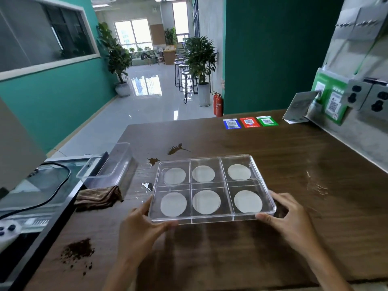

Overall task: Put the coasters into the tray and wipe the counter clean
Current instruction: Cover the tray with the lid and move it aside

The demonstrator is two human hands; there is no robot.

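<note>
- Six round white coasters (173, 204) lie in my clear plastic tray (212, 185), one in each of its six compartments, three along the far row and three along the near row.
- My left hand (140, 229) is closed on the tray's near left corner, thumb on the front rim; my right hand (288, 219) is closed on its near right corner.
- I cannot tell whether the tray rests on the wooden counter (262, 156) or sits just above it.
- One empty clear bin (109, 164) stands at the counter's left edge, a folded brown cloth (98, 197) just in front of it.
- Brown spills (175, 150) lie beyond the tray, dark grounds (76, 252) near the left edge.
- Blue, red and green QR-code cards (249, 122) lie flat at the far side; their print is too small to read.
- My forearms are cut off at the bottom.
</note>
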